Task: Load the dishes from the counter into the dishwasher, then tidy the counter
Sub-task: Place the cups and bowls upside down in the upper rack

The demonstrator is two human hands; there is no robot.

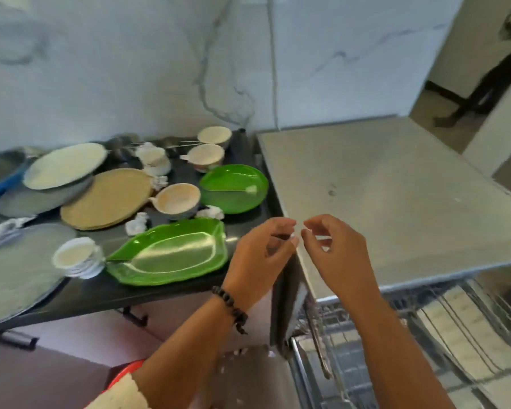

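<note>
Nothing is held by either hand; the fingers of the left hand (260, 249) and the right hand (337, 255) are loosely curled, fingertips nearly meeting, above the corner of the grey steel dishwasher top (396, 196); a dark beaded bracelet (230, 305) is worn on the left wrist; the leaf-shaped green plastic plate (171, 255), round green plate (233, 187), cream handled cup (177, 200) and tan round plate (106, 197) are left on the black counter (160, 290); white plates (466, 329) are seen in the wire dishwasher rack (366, 349)

Green leaf-shaped dish (171, 255) flat on dark counter (171, 287), plates (106, 197) behind
</note>
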